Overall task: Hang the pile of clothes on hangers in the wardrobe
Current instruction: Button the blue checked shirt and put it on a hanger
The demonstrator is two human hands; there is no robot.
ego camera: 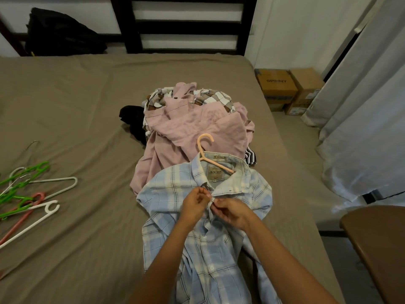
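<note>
A light blue plaid shirt (247, 194) lies flat on the bed, front side up, with a peach plastic hanger (205, 150) inside its collar; only the hook and one arm of the hanger show. My left hand (194, 204) pinches the left edge of the shirt's front just under the collar. My right hand (232, 210) pinches the right edge at the same spot, thumb and fingers curled on the cloth. Behind the shirt lies the pile of clothes (197, 121): a pink garment on top, a brown checked shirt, a black piece at the left, a striped piece at the right.
Several loose hangers (32, 194), green, grey, pink and white, lie on the brown bed sheet (76, 102) at the left. A black bag (59, 34) sits by the dark headboard (186, 25). Cardboard boxes (285, 88), a white curtain (361, 117) and a brown chair (379, 238) stand at the right.
</note>
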